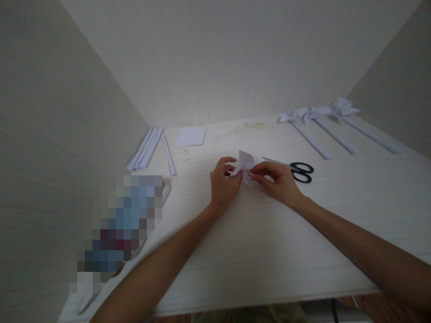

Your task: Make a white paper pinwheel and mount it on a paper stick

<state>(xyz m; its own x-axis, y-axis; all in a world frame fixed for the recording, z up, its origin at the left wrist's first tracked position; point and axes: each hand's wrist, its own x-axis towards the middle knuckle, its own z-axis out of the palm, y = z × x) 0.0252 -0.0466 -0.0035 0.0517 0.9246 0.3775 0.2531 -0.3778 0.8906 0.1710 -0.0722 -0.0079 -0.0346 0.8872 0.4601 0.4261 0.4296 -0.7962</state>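
A white paper pinwheel (247,160) with curled corners is held up off the table between my hands. My left hand (226,181) is closed on its left side, thumb near the centre. From the right, my right hand (274,179) pinches at the middle of the paper; a tiny dark spot shows by those fingertips, too small to name. Just behind my right hand lie scissors (301,172) with black handles, their blades partly covered by the hand.
Three paper pinwheels on rolled sticks (310,140) lie at the back right. At the back left are several rolled paper sticks (148,148), a single thin roll (169,155) and a square paper sheet (191,136). A blurred-out object (124,224) stands at the left. Walls (235,58) enclose the table.
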